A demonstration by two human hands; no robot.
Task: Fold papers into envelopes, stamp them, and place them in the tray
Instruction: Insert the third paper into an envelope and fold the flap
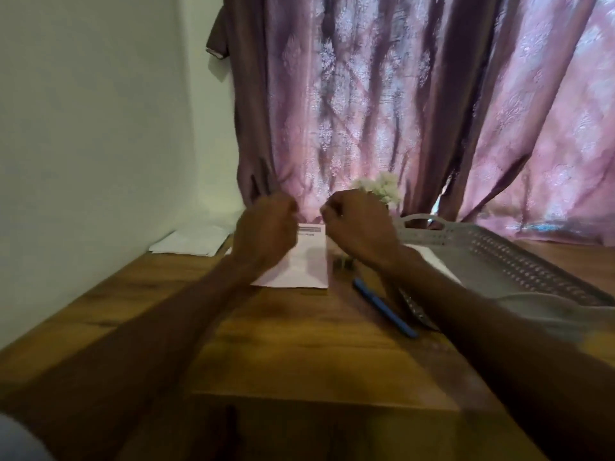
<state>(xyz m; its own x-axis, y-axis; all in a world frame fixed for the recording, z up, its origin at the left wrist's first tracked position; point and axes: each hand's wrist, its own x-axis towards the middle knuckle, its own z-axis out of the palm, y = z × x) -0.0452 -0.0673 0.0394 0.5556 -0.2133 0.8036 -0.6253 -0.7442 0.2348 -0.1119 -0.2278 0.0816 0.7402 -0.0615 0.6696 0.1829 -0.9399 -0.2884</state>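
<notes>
A white paper (306, 264) with a printed line at its far edge lies flat on the wooden table (299, 354). My left hand (266, 234) covers the paper's far left part, fingers curled at that corner. Fingers curled too, my right hand (359, 227) sits at the far right corner. Both seem to pinch the far edge, but blur hides the contact itself. To the right stands a grey perforated tray (506, 264) with a white sheet (432, 257) in it.
A blue pen (386, 309) lies right of the paper, with a dark flat object (421, 312) beside it under my right forearm. A loose stack of papers (188, 242) sits at the back left by the wall. White flowers (382, 189) stand behind my right hand, before a pink curtain.
</notes>
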